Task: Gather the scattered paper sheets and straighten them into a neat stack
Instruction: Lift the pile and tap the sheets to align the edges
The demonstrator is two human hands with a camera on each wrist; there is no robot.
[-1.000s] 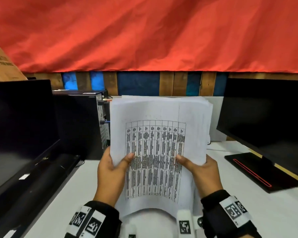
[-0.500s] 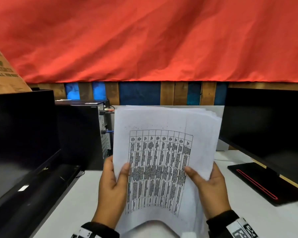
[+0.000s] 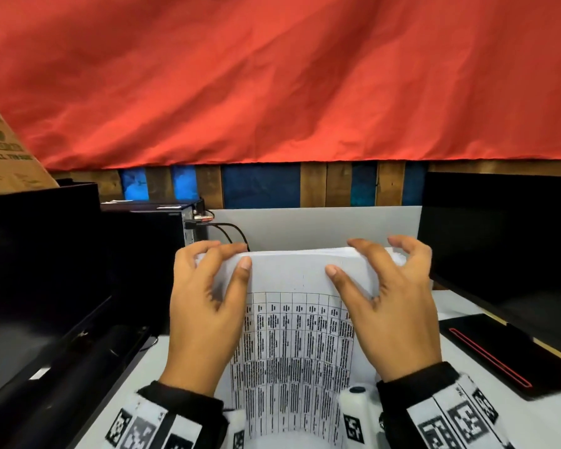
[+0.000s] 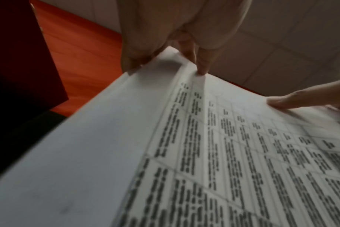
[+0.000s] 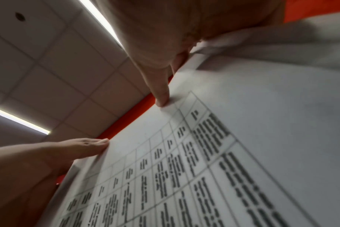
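Note:
A stack of white paper sheets (image 3: 292, 335), a printed table on its front sheet, stands upright in front of me with its lower part bowed toward me. My left hand (image 3: 208, 286) grips the top left corner, thumb on the front sheet and fingers curled over the top edge. My right hand (image 3: 386, 286) pinches the top right corner the same way, its outer fingers lifted off. In the left wrist view the fingers (image 4: 202, 67) sit on the sheets' (image 4: 126, 153) edge. In the right wrist view my thumb (image 5: 161, 95) presses the front sheet (image 5: 243, 122). The stack's foot is hidden.
Dark monitors stand at the left (image 3: 36, 254) and right (image 3: 506, 238), the right one's base (image 3: 499, 351) lying on the white table (image 3: 548, 422). A black computer tower (image 3: 149, 254) with a cable (image 3: 230, 231) is left of the stack. A grey partition (image 3: 305, 228) stands behind.
Both hands have slid from the stack's lower side edges up to its top corners. The stack now sits lower in view.

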